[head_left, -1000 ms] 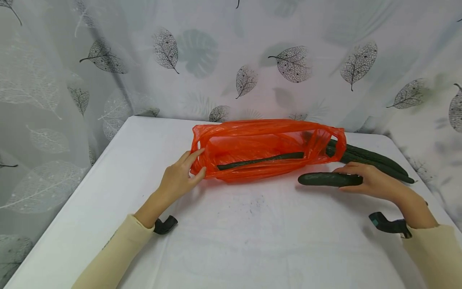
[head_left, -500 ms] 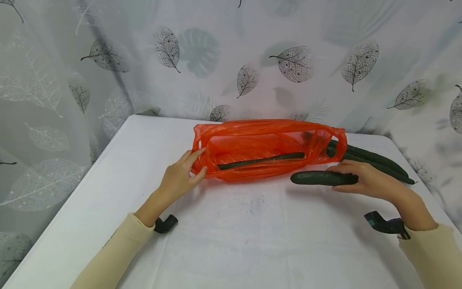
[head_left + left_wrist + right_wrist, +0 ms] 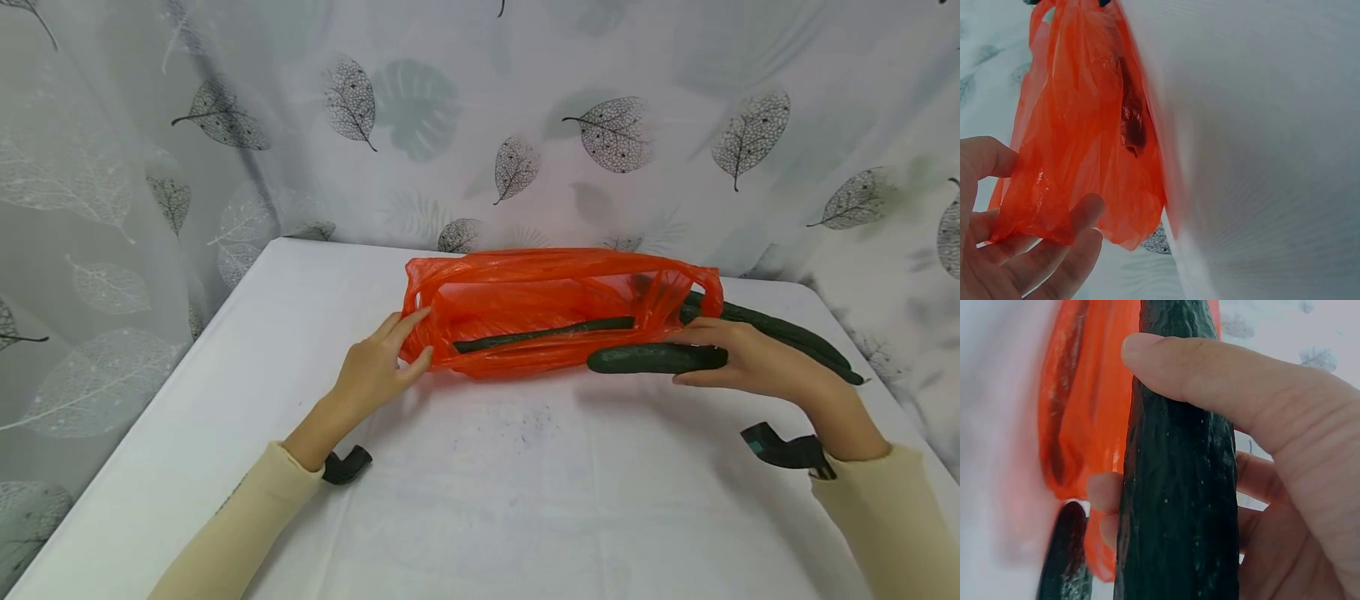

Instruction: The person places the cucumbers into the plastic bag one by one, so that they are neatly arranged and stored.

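A red plastic bag (image 3: 540, 265) lies on its side along the table's far part, mouth spread towards me. My left hand (image 3: 367, 367) holds its left end, with thumb and fingers on either side of the thin film in the left wrist view. One dark green cucumber (image 3: 555, 331) rests inside the bag. Another cucumber (image 3: 637, 358) is gripped by my right hand (image 3: 757, 358), pointing left, just in front of the bag's right lower rim. In the right wrist view the thumb crosses this cucumber (image 3: 1175, 481) and fingertips show on its far side.
More cucumbers (image 3: 795, 333) lie at the right, partly behind the bag and my right hand. A white cloth covers the table (image 3: 480, 500). Behind it hangs a leaf-printed curtain (image 3: 450, 125). Black wrist devices (image 3: 783, 447) sit at both cuffs.
My right hand has moved left and slightly farther from me with the cucumber, which now overlaps the bag's front rim in the head view. My left hand and the bag have stayed put.
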The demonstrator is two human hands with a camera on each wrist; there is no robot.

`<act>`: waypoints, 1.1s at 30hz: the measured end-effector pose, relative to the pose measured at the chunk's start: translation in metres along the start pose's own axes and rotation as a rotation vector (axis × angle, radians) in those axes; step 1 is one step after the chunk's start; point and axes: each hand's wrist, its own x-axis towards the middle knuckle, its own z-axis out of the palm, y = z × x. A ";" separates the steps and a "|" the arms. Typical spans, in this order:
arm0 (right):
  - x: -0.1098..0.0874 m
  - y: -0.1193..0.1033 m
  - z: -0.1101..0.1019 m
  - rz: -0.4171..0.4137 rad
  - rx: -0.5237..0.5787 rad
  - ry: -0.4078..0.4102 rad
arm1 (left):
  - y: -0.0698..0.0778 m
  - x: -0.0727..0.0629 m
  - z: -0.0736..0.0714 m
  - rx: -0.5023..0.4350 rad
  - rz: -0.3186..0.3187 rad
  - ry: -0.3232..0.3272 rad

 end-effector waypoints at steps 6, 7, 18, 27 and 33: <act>0.008 -0.004 -0.007 -0.039 0.019 -0.007 | 0.000 0.000 -0.002 -0.002 0.005 0.001; 0.010 -0.004 -0.007 -0.047 0.019 -0.006 | 0.000 0.000 -0.002 -0.002 0.006 0.002; 0.026 -0.006 -0.009 -0.121 0.061 0.024 | 0.000 0.000 -0.003 0.001 0.007 0.002; 0.038 -0.007 -0.007 -0.128 0.099 0.021 | -0.002 -0.001 0.000 -0.003 0.028 0.022; 0.047 -0.007 -0.007 -0.131 0.095 0.003 | -0.001 -0.001 0.002 0.002 0.039 0.027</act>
